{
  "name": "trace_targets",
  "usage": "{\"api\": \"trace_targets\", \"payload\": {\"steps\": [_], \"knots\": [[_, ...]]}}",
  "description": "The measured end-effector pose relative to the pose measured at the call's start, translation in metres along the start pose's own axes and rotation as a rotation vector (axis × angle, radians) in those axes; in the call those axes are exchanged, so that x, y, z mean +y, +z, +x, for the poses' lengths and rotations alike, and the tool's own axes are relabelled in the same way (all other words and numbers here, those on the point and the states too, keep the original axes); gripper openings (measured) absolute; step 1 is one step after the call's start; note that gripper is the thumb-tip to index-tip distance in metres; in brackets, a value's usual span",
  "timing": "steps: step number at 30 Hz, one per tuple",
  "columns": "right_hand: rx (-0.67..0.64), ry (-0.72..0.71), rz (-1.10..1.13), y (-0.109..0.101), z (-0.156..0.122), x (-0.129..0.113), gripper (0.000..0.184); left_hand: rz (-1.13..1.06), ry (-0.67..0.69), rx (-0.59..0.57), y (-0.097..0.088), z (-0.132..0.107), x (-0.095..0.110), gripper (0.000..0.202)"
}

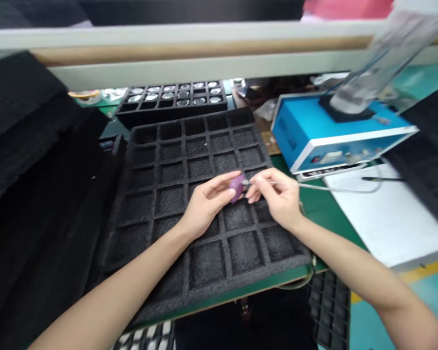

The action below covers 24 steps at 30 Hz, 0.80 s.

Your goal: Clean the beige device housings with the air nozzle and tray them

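Purple piece (236, 188) pinched between thumb and fingers of your left hand (208, 201), above the black foam tray (211, 163). Head view: your right hand (277, 197) pinches a thin steel-tipped probe (266, 183), tip at the piece, cable (336, 188) trailing to 3 o'clock. Blue bench unit (310, 131) at 2 o'clock, black tray of round clear pieces (171, 99) at 12.

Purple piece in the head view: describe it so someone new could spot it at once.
On the green bench, left of the blue instrument box, lies a large black foam tray of square compartments. Above it, the person's left hand pinches a small purple object, the only purple thing there, with the thin cabled wand in the right hand pointing at it.
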State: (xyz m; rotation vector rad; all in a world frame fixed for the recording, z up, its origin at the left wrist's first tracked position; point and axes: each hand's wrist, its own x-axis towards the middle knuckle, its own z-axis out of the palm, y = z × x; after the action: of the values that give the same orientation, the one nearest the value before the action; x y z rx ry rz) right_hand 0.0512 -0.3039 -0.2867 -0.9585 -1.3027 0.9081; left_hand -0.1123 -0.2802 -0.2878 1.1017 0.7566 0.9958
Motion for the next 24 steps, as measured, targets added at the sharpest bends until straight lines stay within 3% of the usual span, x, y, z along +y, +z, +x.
{"api": "trace_targets", "payload": {"steps": [24], "knots": [[-0.034,0.005,0.075,-0.0002,0.0026,0.002,0.019,-0.027,-0.014,-0.027,0.0009,-0.0001,0.0033,0.029]]}}
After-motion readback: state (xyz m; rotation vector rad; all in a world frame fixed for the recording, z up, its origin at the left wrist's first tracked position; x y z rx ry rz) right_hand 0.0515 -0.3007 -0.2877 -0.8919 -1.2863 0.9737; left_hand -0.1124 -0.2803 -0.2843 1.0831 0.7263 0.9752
